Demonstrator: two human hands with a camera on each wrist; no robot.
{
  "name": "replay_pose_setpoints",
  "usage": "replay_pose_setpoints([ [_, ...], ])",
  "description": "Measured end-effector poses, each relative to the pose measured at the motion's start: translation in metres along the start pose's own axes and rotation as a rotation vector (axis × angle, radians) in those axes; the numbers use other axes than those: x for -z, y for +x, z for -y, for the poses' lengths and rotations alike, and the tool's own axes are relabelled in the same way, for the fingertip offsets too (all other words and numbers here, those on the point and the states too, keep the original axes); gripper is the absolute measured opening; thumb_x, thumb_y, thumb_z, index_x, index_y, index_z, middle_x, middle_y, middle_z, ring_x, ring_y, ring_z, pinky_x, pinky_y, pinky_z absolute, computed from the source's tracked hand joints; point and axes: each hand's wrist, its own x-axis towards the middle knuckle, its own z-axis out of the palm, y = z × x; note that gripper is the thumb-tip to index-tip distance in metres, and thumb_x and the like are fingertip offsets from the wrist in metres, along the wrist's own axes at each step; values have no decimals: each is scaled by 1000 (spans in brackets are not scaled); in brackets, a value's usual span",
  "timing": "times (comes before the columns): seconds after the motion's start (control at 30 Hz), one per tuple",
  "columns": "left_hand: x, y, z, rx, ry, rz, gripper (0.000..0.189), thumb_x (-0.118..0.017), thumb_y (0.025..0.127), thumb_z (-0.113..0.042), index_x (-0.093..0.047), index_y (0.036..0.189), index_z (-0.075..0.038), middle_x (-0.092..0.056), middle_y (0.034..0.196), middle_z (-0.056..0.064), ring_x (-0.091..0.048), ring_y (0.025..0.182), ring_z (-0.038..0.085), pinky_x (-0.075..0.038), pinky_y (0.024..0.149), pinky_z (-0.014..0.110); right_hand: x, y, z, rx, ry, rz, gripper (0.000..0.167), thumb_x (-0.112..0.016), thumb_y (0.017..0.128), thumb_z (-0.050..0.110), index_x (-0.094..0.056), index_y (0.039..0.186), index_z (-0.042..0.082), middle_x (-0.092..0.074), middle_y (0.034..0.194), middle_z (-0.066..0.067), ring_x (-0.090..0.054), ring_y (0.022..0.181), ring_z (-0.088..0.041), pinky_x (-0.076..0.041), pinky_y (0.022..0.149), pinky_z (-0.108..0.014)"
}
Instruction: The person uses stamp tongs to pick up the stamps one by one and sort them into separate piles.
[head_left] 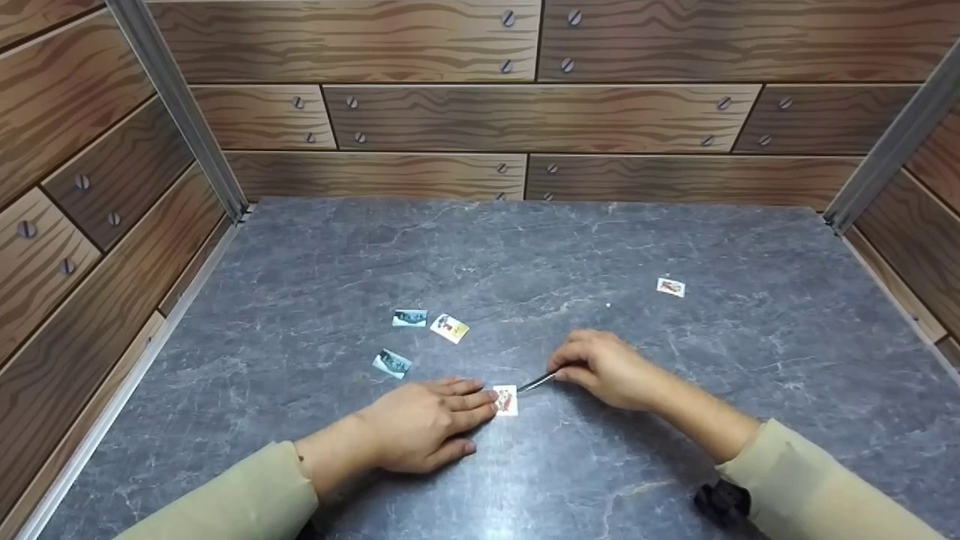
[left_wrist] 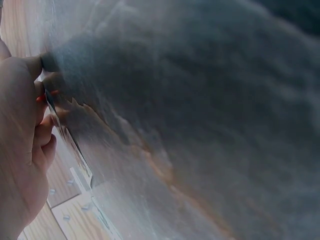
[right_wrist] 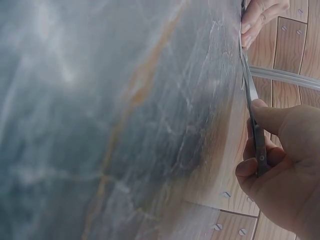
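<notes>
My left hand [head_left: 424,424] lies palm down on the table, fingers straight, with its fingertips at the left edge of a small white card [head_left: 507,401] that bears a red picture. From the right, my right hand [head_left: 604,367] pinches a pair of metal tweezers [head_left: 538,382] between thumb and fingers. The tweezers' tips reach the card's upper right edge. In the right wrist view the tweezers [right_wrist: 256,125] run up along the tabletop towards the left hand's fingers [right_wrist: 257,20]. The left wrist view catches the left hand [left_wrist: 22,125] edge-on at the tabletop.
Beyond the left hand lie two bluish cards [head_left: 410,318] [head_left: 392,364] and a white-and-yellow card [head_left: 450,328]. Another picture card [head_left: 671,287] lies far right, and a tiny white speck [head_left: 608,305] sits nearer the middle. Wood-patterned walls [head_left: 427,116] enclose the grey marbled table [head_left: 337,255].
</notes>
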Motion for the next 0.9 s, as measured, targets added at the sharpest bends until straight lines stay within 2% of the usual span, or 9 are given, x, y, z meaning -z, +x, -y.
replay_pose_setpoints([
  [0.4,0,0,-1,-3,25,-16,59,-43,114,-41,-46,160,-5,-48,162,11,-43,151,31,-32,126,40,-3,-1,1,7,-8,-15,9,-75,98,11,-80,103,15,-71,100,5,-67,96,-17,-56,90,-47],
  [0.9,-1,0,-1,8,8,-9,60,-42,114,-41,-45,161,-5,-46,164,12,-41,152,32,-30,126,41,-7,-2,0,-7,-12,-17,9,-74,99,11,-80,103,16,-71,100,6,-66,97,-17,-54,90,-48],
])
